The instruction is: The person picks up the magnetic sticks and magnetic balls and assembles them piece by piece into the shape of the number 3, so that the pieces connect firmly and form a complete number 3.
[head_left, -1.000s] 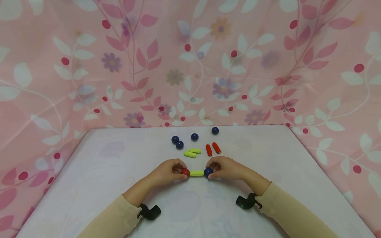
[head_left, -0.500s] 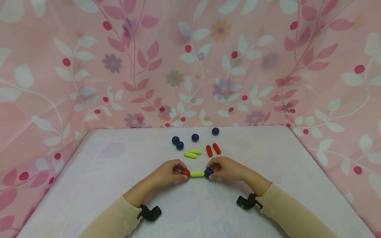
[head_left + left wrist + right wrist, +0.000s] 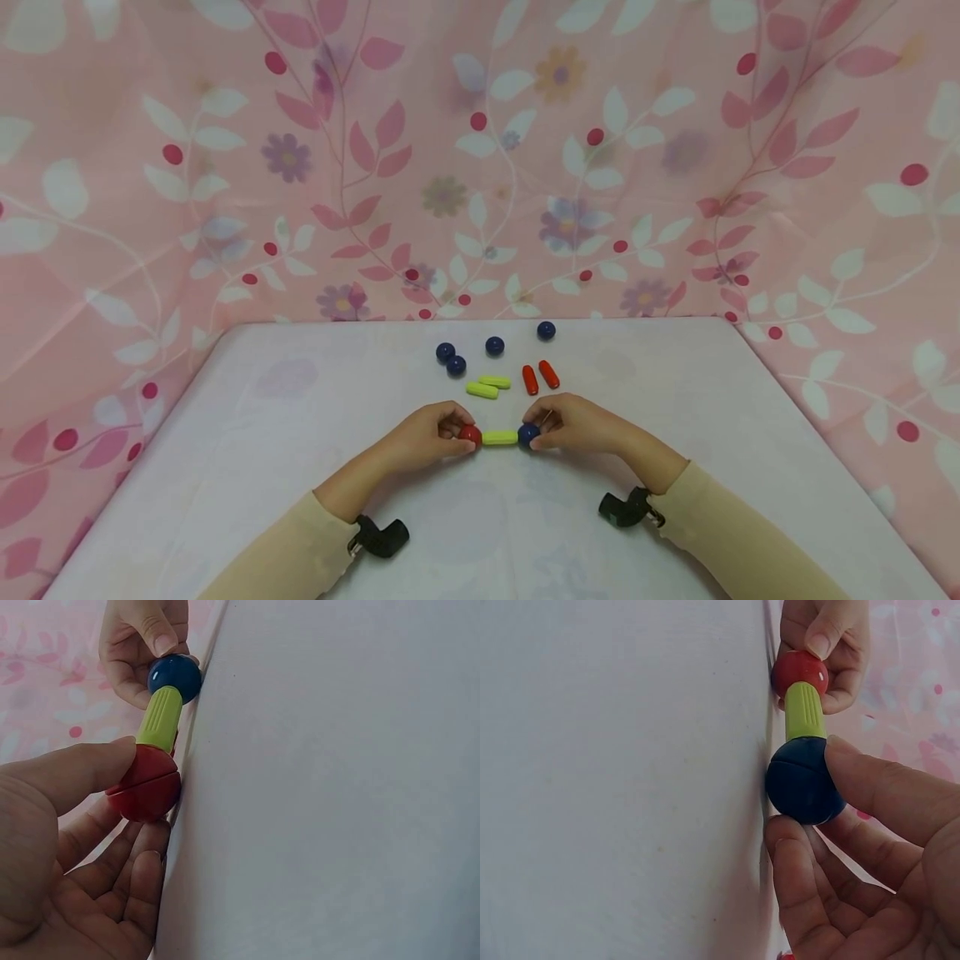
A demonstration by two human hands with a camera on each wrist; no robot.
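A red ball (image 3: 470, 437), a yellow-green rod (image 3: 500, 437) and a dark blue ball (image 3: 528, 436) stand in one line, the rod's ends meeting both balls. My left hand (image 3: 429, 436) pinches the red ball between thumb and fingers. From the other side my right hand (image 3: 577, 427) pinches the blue ball the same way. In the left wrist view the ridged rod (image 3: 161, 720) runs from the red ball (image 3: 146, 787) to the blue ball. The right wrist view has the blue ball (image 3: 802, 784) nearest, with a seam round it.
Behind the hands lie two loose yellow-green rods (image 3: 482, 390) and two red rods (image 3: 530, 380). Several dark blue balls (image 3: 494, 346) sit farther back on the white table (image 3: 300, 375). A pink patterned cloth (image 3: 480, 167) hangs behind the table's far edge.
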